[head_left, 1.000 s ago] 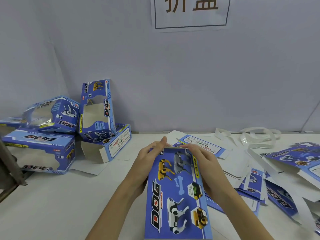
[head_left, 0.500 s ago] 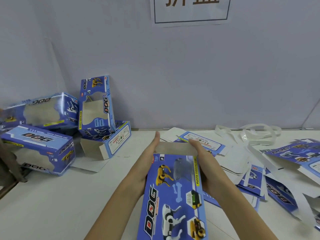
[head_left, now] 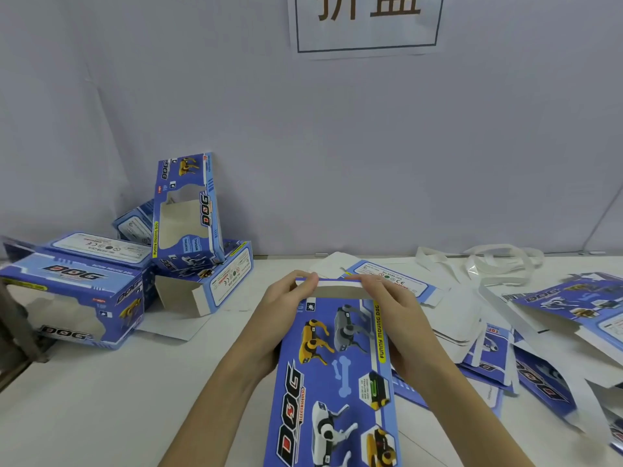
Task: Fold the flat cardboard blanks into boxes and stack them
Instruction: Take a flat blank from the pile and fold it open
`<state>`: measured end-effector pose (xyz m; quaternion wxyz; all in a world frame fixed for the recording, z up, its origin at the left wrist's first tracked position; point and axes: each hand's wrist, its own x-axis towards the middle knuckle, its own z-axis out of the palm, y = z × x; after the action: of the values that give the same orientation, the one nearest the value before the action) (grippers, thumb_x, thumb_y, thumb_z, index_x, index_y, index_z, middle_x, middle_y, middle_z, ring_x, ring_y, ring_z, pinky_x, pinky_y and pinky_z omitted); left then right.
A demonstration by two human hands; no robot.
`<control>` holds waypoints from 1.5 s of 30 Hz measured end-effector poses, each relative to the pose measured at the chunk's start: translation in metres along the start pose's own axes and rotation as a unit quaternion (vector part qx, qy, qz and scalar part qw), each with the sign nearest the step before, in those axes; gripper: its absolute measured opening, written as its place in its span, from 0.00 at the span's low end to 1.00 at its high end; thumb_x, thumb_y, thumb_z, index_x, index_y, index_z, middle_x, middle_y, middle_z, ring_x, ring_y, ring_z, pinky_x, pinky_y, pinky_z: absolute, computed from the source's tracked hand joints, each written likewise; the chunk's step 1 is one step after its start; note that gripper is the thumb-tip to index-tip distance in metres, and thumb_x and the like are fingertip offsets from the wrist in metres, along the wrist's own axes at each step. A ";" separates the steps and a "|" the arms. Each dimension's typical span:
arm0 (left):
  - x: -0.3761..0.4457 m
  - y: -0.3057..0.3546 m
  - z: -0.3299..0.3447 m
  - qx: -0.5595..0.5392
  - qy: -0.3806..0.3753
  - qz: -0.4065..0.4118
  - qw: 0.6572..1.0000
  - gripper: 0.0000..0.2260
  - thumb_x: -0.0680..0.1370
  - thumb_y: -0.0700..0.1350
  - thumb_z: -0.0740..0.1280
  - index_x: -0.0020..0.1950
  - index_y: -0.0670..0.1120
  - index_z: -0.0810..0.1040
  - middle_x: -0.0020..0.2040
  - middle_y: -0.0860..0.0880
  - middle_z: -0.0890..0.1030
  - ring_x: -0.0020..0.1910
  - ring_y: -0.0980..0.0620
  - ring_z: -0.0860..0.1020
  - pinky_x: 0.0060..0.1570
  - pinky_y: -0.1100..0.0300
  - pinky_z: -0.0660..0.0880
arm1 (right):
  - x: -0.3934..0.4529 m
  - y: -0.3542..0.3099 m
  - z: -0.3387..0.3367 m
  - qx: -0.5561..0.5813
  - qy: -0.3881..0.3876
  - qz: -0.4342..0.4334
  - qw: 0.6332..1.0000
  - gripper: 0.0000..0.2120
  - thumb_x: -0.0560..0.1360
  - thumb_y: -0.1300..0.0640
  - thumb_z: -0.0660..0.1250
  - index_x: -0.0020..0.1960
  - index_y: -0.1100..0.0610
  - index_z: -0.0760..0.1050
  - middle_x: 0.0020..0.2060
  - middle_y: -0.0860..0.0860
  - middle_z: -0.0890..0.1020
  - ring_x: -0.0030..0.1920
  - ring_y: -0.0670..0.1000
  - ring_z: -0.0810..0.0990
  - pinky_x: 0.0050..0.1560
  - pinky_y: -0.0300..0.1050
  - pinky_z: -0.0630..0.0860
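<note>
I hold a blue cardboard box (head_left: 337,372) printed with robot dogs and the word DOG, long side running toward me over the table's middle. My left hand (head_left: 279,315) grips its left side, fingertips on the far end flap (head_left: 332,289). My right hand (head_left: 397,318) grips the right side, its fingers also on that flap, which is bent over the far opening. A pile of folded boxes (head_left: 77,294) lies at the left, one box (head_left: 185,210) standing upright against the wall. Flat blanks (head_left: 553,338) are spread at the right.
A white table (head_left: 101,399) runs to a grey wall with a paper sign (head_left: 367,21). White strap loops (head_left: 499,264) lie at the back right. A brown frame (head_left: 17,335) stands at the left edge. An open-ended box (head_left: 205,284) lies beside the pile.
The far end flap, standing open half a second ago, is now bent down over the opening under both hands' fingertips. The view has shifted slightly.
</note>
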<state>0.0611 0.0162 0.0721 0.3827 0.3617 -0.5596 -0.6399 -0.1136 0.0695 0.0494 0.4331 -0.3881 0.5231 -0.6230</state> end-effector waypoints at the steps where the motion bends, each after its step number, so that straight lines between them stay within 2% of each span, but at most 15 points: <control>1: -0.002 0.000 0.001 0.007 -0.003 0.004 1.000 0.11 0.83 0.55 0.67 0.43 0.53 0.78 0.44 0.44 0.87 0.39 0.47 0.87 0.31 0.60 0.78 | -0.001 0.000 0.001 -0.001 0.011 0.004 1.000 0.12 0.84 0.47 0.65 0.51 0.45 0.87 0.54 0.53 0.88 0.53 0.54 0.88 0.53 0.55 0.86; 3: -0.003 0.000 0.002 0.016 -0.011 0.015 1.000 0.11 0.84 0.54 0.67 0.43 0.53 0.76 0.44 0.44 0.87 0.38 0.47 0.86 0.31 0.60 0.78 | -0.002 -0.002 0.002 -0.005 0.028 0.019 0.999 0.13 0.82 0.43 0.67 0.52 0.47 0.87 0.55 0.55 0.87 0.57 0.57 0.86 0.61 0.62 0.83; 7: -0.005 0.002 0.004 0.013 -0.027 0.027 0.999 0.09 0.84 0.53 0.67 0.45 0.53 0.76 0.47 0.42 0.87 0.41 0.44 0.87 0.33 0.57 0.80 | -0.003 -0.009 0.001 -0.014 -0.009 0.063 0.998 0.36 0.69 0.34 0.76 0.62 0.62 0.80 0.53 0.62 0.87 0.55 0.62 0.87 0.59 0.65 0.83; 10: -0.005 0.002 0.005 0.012 -0.025 0.028 0.999 0.09 0.83 0.53 0.68 0.45 0.52 0.76 0.47 0.41 0.87 0.42 0.44 0.87 0.34 0.56 0.81 | -0.003 -0.013 -0.005 0.024 -0.046 0.077 0.996 0.28 0.70 0.41 0.77 0.61 0.61 0.82 0.50 0.59 0.89 0.49 0.60 0.89 0.45 0.55 0.87; 13: -0.004 0.002 0.006 0.010 -0.019 0.024 0.999 0.09 0.83 0.52 0.68 0.45 0.52 0.77 0.47 0.41 0.87 0.41 0.44 0.87 0.34 0.57 0.81 | -0.003 -0.011 -0.007 0.044 -0.045 0.076 0.995 0.21 0.74 0.45 0.76 0.59 0.60 0.82 0.49 0.59 0.89 0.47 0.59 0.89 0.39 0.52 0.87; 15: -0.004 0.002 0.006 0.003 -0.012 0.018 1.000 0.09 0.83 0.52 0.69 0.43 0.52 0.77 0.46 0.42 0.87 0.40 0.45 0.87 0.32 0.58 0.80 | -0.004 -0.011 -0.005 0.042 -0.034 0.069 0.996 0.20 0.76 0.45 0.74 0.59 0.59 0.83 0.50 0.58 0.89 0.48 0.59 0.89 0.43 0.54 0.87; 19: -0.005 0.004 0.003 -0.030 0.000 0.018 0.999 0.12 0.83 0.50 0.68 0.40 0.52 0.76 0.41 0.44 0.86 0.36 0.47 0.86 0.29 0.61 0.77 | -0.004 -0.009 -0.003 0.038 -0.006 0.068 0.997 0.22 0.80 0.41 0.68 0.61 0.59 0.83 0.53 0.56 0.89 0.56 0.60 0.87 0.65 0.63 0.80; 26: -0.002 0.001 0.003 -0.002 0.018 0.023 1.000 0.17 0.84 0.51 0.66 0.34 0.55 0.76 0.39 0.46 0.86 0.35 0.49 0.86 0.28 0.62 0.77 | -0.004 -0.012 -0.005 0.059 -0.023 0.066 0.996 0.18 0.81 0.45 0.67 0.60 0.58 0.84 0.53 0.57 0.88 0.55 0.59 0.88 0.54 0.55 0.85; 31: -0.001 -0.001 0.001 0.008 0.009 0.037 0.999 0.13 0.83 0.53 0.67 0.38 0.54 0.76 0.43 0.43 0.87 0.39 0.47 0.87 0.31 0.60 0.79 | -0.005 -0.012 -0.004 0.066 -0.036 0.060 0.995 0.19 0.76 0.43 0.70 0.58 0.57 0.85 0.52 0.57 0.89 0.50 0.57 0.89 0.39 0.47 0.86; 35: 0.002 -0.003 -0.005 -0.019 0.016 0.037 0.999 0.12 0.82 0.55 0.68 0.43 0.50 0.77 0.45 0.42 0.87 0.39 0.46 0.87 0.33 0.59 0.80 | -0.009 -0.009 -0.003 0.016 -0.070 0.015 0.997 0.14 0.80 0.39 0.64 0.62 0.39 0.83 0.62 0.47 0.85 0.62 0.52 0.85 0.60 0.54 0.83; 38: -0.003 0.010 -0.006 -0.091 -0.023 0.025 0.995 0.20 0.75 0.65 0.71 0.48 0.48 0.84 0.45 0.41 0.87 0.38 0.47 0.87 0.36 0.58 0.82 | -0.017 -0.011 0.000 0.013 -0.104 -0.018 0.994 0.08 0.76 0.40 0.69 0.54 0.30 0.81 0.58 0.45 0.87 0.57 0.51 0.87 0.50 0.51 0.86; 40: -0.006 0.023 -0.008 -0.058 -0.051 0.053 0.996 0.34 0.66 0.75 0.71 0.53 0.46 0.84 0.46 0.40 0.86 0.35 0.58 0.86 0.38 0.67 0.80 | -0.017 -0.012 -0.001 0.033 -0.085 -0.048 0.995 0.13 0.77 0.41 0.70 0.60 0.35 0.80 0.59 0.48 0.86 0.58 0.54 0.87 0.50 0.54 0.86; 41: -0.009 0.027 -0.008 -0.014 -0.046 0.092 0.995 0.34 0.71 0.76 0.67 0.57 0.46 0.80 0.51 0.40 0.85 0.37 0.64 0.85 0.40 0.73 0.77 | -0.017 -0.013 -0.001 0.044 -0.082 -0.060 0.994 0.15 0.78 0.41 0.69 0.64 0.39 0.78 0.61 0.51 0.86 0.59 0.56 0.87 0.53 0.58 0.86; 43: -0.009 0.026 -0.006 0.028 -0.048 0.167 0.984 0.17 0.82 0.57 0.69 0.67 0.52 0.75 0.61 0.41 0.82 0.47 0.56 0.87 0.43 0.67 0.81 | -0.020 -0.017 0.000 0.062 -0.079 -0.080 0.992 0.20 0.79 0.38 0.68 0.68 0.42 0.76 0.64 0.52 0.84 0.63 0.58 0.84 0.61 0.62 0.82; 45: -0.016 0.018 -0.009 0.024 -0.088 0.204 0.975 0.22 0.78 0.50 0.74 0.70 0.59 0.72 0.62 0.47 0.83 0.52 0.43 0.87 0.43 0.55 0.84 | -0.022 -0.021 -0.002 0.100 -0.057 -0.062 0.991 0.31 0.74 0.31 0.71 0.72 0.43 0.76 0.67 0.51 0.83 0.68 0.57 0.81 0.70 0.64 0.76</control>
<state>0.0772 0.0249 0.0893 0.4457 0.1914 -0.6683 -0.5640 -0.1110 0.0924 0.0697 0.4596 -0.4089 0.4077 -0.6748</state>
